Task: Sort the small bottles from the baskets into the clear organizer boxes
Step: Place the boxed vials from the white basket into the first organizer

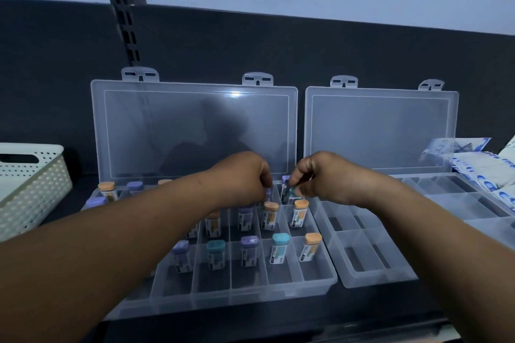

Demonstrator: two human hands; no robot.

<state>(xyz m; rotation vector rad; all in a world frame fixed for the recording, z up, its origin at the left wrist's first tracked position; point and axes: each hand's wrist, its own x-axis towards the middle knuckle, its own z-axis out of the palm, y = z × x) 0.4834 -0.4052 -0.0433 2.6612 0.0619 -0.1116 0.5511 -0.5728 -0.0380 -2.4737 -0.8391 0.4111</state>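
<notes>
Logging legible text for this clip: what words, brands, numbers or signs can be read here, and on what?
No text is readable.
Labels on the standing bottles: print too small and blurred.
Purple-capped bottle in the left hand and teal-capped bottle in the right hand: labels blurred or hidden.
Blue-and-white packets at far right: print blurred.
Organizer boxes, white basket: no markings visible.

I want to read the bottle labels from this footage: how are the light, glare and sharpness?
Head view: dim, bluish light; a small glare spot on the left box's open lid, which also carries a soft shadow; labels on the bottles too soft to read; forearms loom large near the wide lens; dark back panel's top edge runs slanted.
</notes>
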